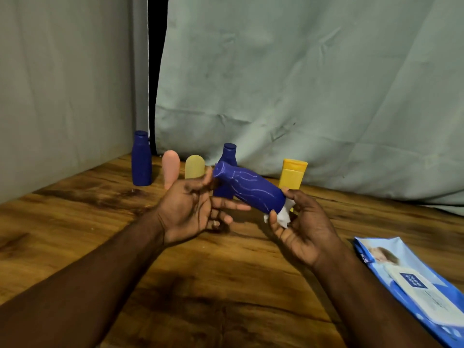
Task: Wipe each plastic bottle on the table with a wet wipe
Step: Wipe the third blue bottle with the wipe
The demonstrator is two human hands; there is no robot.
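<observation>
A dark blue plastic bottle point(248, 188) lies tilted in the air between my hands, cap end up-left, streaked with wet lines. My left hand point(193, 209) touches its cap end with thumb and fingertips, the other fingers loosely spread. My right hand point(301, 227) holds a crumpled white wet wipe point(283, 213) against the bottle's base. Behind stand another blue bottle point(141, 159), a pink bottle point(170, 167), a pale yellow bottle point(194, 167), a blue bottle point(228, 156) partly hidden, and a yellow bottle point(292, 174).
A blue wet-wipe pack point(414, 285) lies flat at the right near the table's front. The wooden table point(75, 234) is backed by grey-green cloth point(301, 84) on the far and left sides.
</observation>
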